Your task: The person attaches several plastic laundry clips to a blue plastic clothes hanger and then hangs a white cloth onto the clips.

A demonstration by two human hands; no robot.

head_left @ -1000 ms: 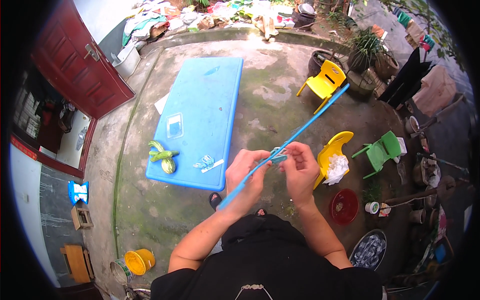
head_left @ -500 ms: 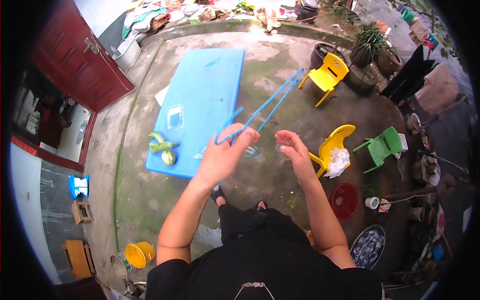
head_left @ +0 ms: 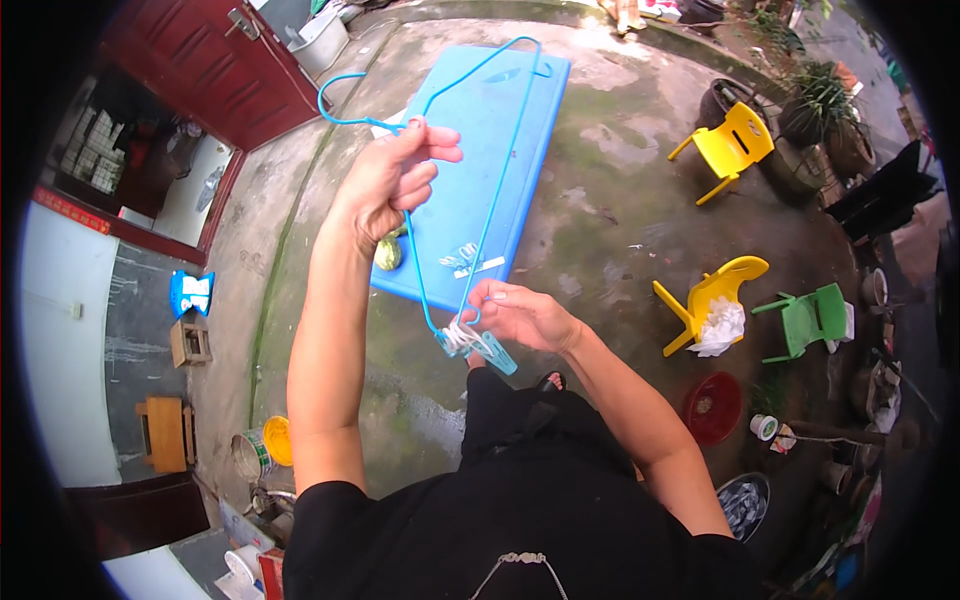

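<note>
My left hand (head_left: 385, 190) is closed round the neck of a blue clothes hanger (head_left: 345, 122), just below its hook. The hanger is held up over the table, one end pointing away and the other toward me. At the near end my right hand (head_left: 525, 315) has its fingers curled in at the wire. White cord (head_left: 460, 337) is bunched on that end, and a light blue clothespin (head_left: 495, 353) hangs there. Beneath is the blue table (head_left: 470, 130), with white clips (head_left: 460, 256) and a striped green gourd (head_left: 388, 253), partly hidden by my left arm.
Two yellow chairs (head_left: 735, 145) and a green chair (head_left: 815, 320) stand to the right; white crumpled stuff lies on the nearer yellow one. A red basin (head_left: 713, 408) is on the ground at the right. A red door (head_left: 205, 70) stands at far left, a yellow bucket (head_left: 277, 440) lower left.
My left hand has lifted the hanger and turned it, so its near end hangs toward me. My right hand has moved left to that end. The whole view has shifted.
</note>
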